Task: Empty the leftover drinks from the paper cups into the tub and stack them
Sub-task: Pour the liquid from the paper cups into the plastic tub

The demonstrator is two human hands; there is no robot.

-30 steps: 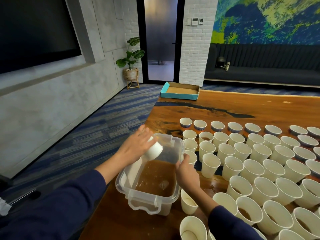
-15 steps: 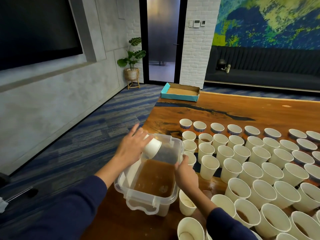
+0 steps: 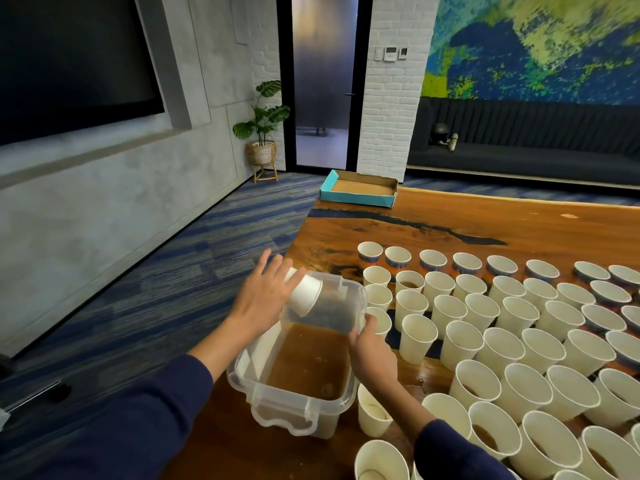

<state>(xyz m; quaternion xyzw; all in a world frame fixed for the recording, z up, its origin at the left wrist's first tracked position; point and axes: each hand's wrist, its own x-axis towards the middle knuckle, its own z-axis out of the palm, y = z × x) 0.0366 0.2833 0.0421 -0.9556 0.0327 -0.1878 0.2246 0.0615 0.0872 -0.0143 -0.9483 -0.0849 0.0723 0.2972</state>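
Observation:
A clear plastic tub point(image 3: 298, 415) holding brown liquid sits at the wooden table's left edge. My left hand point(image 3: 259, 299) holds a white paper cup point(image 3: 306, 294) tipped mouth-down over the tub's far end. My right hand point(image 3: 372, 348) grips the tub's right rim. Several white paper cups point(image 3: 512, 337) stand in rows to the right; some hold brown leftover drink, such as one near cup point(image 3: 485, 436).
A shallow teal cardboard tray point(image 3: 358, 192) lies at the table's far left corner. The table point(image 3: 519, 226) edge runs just left of the tub, with blue carpet below. Cups crowd close to my right forearm.
The left hand has lifted the tipped cup slightly higher and farther over the tub's far end. The right hand stays on the rim.

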